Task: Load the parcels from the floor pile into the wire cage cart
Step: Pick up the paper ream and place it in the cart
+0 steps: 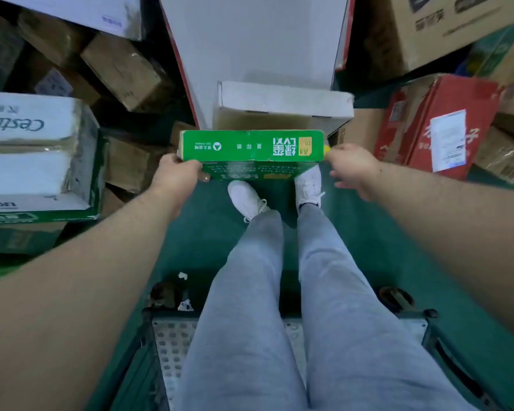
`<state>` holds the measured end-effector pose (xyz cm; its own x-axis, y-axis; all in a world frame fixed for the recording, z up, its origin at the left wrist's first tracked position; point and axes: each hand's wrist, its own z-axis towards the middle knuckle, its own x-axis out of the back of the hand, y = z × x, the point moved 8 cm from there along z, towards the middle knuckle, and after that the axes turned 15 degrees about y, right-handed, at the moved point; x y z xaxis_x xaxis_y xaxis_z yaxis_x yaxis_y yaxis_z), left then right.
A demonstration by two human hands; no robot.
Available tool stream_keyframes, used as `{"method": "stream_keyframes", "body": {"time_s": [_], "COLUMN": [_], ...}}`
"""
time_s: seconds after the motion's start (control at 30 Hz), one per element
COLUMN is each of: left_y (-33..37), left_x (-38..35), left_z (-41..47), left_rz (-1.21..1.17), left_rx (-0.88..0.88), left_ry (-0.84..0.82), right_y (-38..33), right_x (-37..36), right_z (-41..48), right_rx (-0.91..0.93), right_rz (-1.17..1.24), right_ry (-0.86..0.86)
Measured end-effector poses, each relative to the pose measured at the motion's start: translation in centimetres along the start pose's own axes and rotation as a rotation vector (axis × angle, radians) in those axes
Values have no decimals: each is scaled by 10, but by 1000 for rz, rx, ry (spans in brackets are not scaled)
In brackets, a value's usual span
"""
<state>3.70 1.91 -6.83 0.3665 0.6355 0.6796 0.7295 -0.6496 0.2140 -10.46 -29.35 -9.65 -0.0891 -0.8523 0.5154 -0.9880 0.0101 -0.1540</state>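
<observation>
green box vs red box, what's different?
The green box is held above the shoes, with the left hand on its end; the red box lies in the pile at right. The green box sits level, the red box is tilted. The red box carries a white label; the green box shows only print. Both are printed cartons.

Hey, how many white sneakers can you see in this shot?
2. The left shoe stands on the green floor just below the held green box; the right shoe is beside it, toe partly hidden by the box.
</observation>
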Motion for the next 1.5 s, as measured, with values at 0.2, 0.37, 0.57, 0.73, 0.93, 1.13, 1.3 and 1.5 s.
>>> {"method": "stream_keyframes", "body": {"time_s": [0.2, 0.37, 0.57, 0.73, 0.93, 1.13, 1.3, 1.5], "left_y": [22, 0, -65, -115, -165, -190, -216, -279], "left_x": [-39, -39, 19, 67, 89, 57, 50, 25], "left_z": [33, 26, -28, -104, -214, -343, -427, -514], "left_rz": [-133, -300, -255, -369, -635, -1010, -1325, -1632], "left_rx": [5, 257, 351, 486, 733, 1002, 1098, 1105], "left_ry": [-43, -179, 119, 245, 184, 29, 86, 156], "right_y": [-5, 13, 42, 31, -17, -59, -70, -35], "right_x": [-16, -23, 8, 34, 71, 84, 67, 36], "right_z": [40, 20, -44, -103, -160, -201, -257, -353], "right_rx": [-121, -283, -321, -257, -103, 112, 251, 432], "right_rz": [136, 209, 155, 64, -127, -434, -678, -954], "right_ry": [-45, -132, -22, -67, -196, -316, -381, -483]}}
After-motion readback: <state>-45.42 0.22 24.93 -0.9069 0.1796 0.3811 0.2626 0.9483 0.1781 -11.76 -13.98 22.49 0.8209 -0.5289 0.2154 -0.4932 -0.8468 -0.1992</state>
